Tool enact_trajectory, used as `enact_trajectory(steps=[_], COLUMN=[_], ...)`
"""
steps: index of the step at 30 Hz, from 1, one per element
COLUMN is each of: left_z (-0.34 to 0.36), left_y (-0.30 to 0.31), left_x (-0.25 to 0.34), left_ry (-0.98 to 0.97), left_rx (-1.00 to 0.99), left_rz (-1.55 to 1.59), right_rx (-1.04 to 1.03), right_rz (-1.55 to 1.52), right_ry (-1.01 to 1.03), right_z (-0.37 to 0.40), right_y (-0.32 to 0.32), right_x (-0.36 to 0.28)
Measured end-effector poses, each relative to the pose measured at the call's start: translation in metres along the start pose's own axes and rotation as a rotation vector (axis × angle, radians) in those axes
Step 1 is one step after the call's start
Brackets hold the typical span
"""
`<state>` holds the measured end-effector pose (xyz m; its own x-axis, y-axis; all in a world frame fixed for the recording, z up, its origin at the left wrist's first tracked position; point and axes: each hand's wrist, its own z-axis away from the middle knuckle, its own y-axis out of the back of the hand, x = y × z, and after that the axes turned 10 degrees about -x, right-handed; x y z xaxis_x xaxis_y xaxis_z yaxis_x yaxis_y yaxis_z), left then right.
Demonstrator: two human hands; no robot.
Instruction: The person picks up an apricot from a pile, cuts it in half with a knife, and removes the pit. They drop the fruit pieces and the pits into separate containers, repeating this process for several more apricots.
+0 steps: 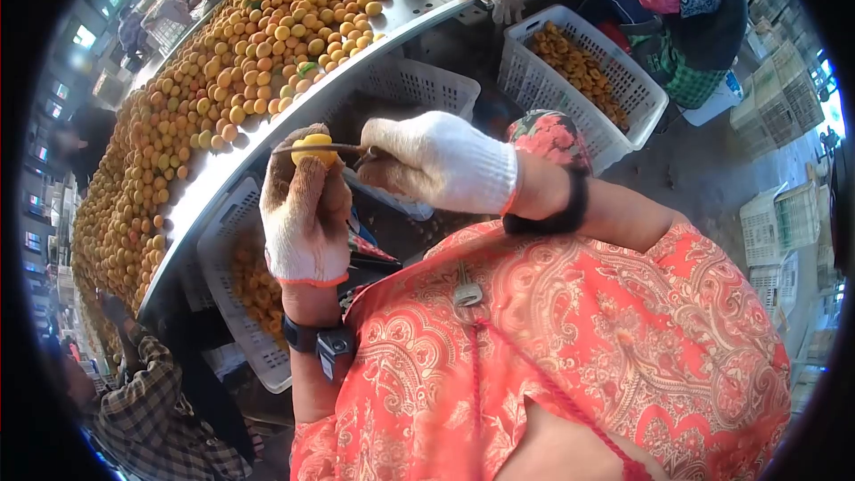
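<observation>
My left hand (307, 223), in a soiled white knit glove, pinches a yellow apricot (313, 140) between thumb and fingers. My right hand (441, 160), gloved the same way, is closed around the handle of a thin knife (346, 149). The blade runs level across the apricot, and its tip shows past the fruit's left side. Most of the knife's handle is hidden inside my right glove. Both hands are held close together in front of my body, near the edge of a metal table (200, 180).
Whole apricots (258, 44) are heaped along the table. Below its edge stand a white crate (224, 281) with cut apricots and another crate (436, 85). A third crate (641, 80) of cut fruit stands beside a seated co-worker (704, 18). Another person in checks (151, 401) works at lower left.
</observation>
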<state>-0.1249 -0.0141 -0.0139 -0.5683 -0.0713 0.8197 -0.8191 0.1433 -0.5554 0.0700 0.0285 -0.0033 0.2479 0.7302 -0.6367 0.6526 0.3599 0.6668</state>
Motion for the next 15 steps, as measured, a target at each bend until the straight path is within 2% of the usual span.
enact_trajectory(steps=[2,4,6,8,11,15], left_z=[0.0,0.0,-0.001,-0.002,0.001,0.001], left_y=[-0.003,-0.005,-0.006,-0.006,-0.008,-0.01], left_x=[0.002,0.001,0.0,0.0,0.003,-0.002], left_ry=[0.012,0.014,0.017,-0.005,0.017,0.022], left_rx=[-0.1,-0.093,-0.082,0.02,-0.061,-0.053], left_rz=[-0.047,-0.057,-0.066,-0.091,-0.104,-0.046], right_rx=[-0.031,-0.065,0.003,0.02,0.02,-0.006], right_rz=[0.02,0.037,0.018,0.056,0.116,0.2], right_ry=[-0.05,-0.098,-0.08,-0.068,-0.079,-0.114], right_z=[0.006,0.01,0.011,0.012,0.014,0.014], right_y=[-0.003,-0.003,-0.003,-0.002,-0.003,-0.005], right_x=[0.001,0.0,-0.001,0.0,0.0,-0.002])
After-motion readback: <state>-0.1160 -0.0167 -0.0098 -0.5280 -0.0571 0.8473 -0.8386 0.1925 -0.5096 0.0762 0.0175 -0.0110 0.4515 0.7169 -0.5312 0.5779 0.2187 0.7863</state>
